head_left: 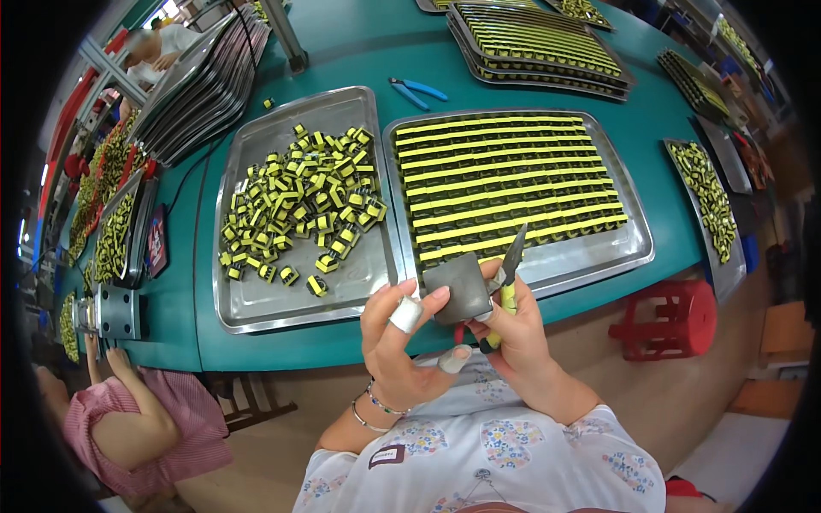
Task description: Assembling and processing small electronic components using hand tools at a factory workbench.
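My right hand [523, 329] grips a pointed hand tool [513, 256] with dark metal jaws and a yellow-green handle, its tip upward. A dark grey square block [459, 286] is between my hands, with my right fingers at its right edge. My left hand [398, 342] has white tape round its fingers; these are curved and apart, one fingertip close to the block's left edge. Whether it touches cannot be told. Just beyond lies a metal tray [590, 272] with rows of small black-and-yellow parts [513, 184]. Left of it, another metal tray [248, 308] bears a loose heap of such parts [304, 192].
Blue-handled pliers [419, 90] lie behind the trays on the green table [342, 51]. Filled trays [539, 51] are stacked at the back, and more trays [205, 85] at the back left. A red stool [667, 318] stands at right. A person in pink [141, 419] sits left.
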### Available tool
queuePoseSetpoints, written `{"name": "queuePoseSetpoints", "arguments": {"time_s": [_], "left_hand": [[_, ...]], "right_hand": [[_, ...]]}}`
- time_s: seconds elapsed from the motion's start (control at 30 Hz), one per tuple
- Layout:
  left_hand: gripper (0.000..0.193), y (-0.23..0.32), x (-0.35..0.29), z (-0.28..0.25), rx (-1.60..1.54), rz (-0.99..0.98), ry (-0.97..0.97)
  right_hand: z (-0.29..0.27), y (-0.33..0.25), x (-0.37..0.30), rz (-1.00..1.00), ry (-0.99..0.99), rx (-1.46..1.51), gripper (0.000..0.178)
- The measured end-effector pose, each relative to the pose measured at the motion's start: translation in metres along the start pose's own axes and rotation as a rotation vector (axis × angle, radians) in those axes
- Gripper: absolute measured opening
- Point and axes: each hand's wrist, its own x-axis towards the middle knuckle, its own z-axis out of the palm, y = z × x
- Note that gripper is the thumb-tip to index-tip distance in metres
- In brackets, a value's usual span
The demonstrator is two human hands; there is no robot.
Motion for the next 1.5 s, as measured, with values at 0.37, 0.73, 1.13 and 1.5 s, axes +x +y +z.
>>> {"name": "queuePoseSetpoints", "arguments": {"time_s": [0.37,0.73,1.13,1.5], "left_hand": [[0.065,-0.016,0.022,0.003,-0.283,-0.148,0.198],[0.073,0.014,0.038,0.012,-0.125,-0.110,-0.186],[0.045,0.011,0.048,-0.004,0.085,-0.141,0.015],[0.048,-0.012,0.034,-0.011,-0.741,-0.250,-0.349]], "right_hand": [[-0.003,0.003,0.010,-0.052,-0.069,-0.011,0.028],[-0.039,0.024,-0.005,-0.209,-0.021,-0.283,0.043],[-0.004,0.012,-0.001,-0.238,0.108,-0.406,0.028],[-0.011,-0.005,-0.003,-0.015,-0.068,-0.061,0.041]]}}
